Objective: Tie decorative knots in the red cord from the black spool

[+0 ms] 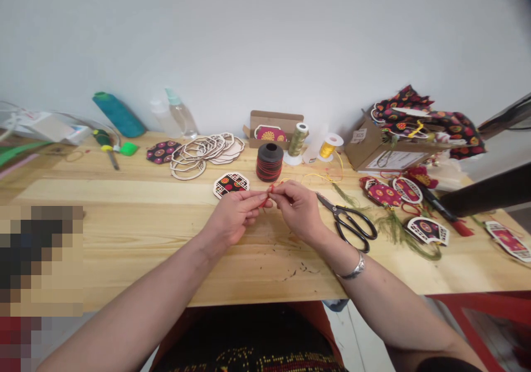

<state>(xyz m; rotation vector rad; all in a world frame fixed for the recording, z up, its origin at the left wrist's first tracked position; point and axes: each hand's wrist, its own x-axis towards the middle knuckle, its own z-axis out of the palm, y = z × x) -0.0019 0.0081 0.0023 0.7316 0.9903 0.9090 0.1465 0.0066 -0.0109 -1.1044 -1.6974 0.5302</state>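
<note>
My left hand [235, 212] and my right hand [299, 208] meet above the middle of the table, fingertips almost touching. Both are pinched on a thin red cord [270, 188], whose short ends hang below the fingers. Just behind them stands a black spool [269, 163] wound with dark red cord. An octagonal wooden-framed ornament with patterned fabric [231, 185] lies behind my left hand, partly covered by it. To the right of my right hand rest black-handled scissors [352, 222], and yellow cord [317, 177] runs behind that hand.
Wooden frames [207, 153], a teal thread cone [119, 114] and a screwdriver [108, 149] are at the back left. Green and yellow spools stand behind the black one. A cardboard box [369, 145] with fabric and several tasselled ornaments [427, 231] occupy the right.
</note>
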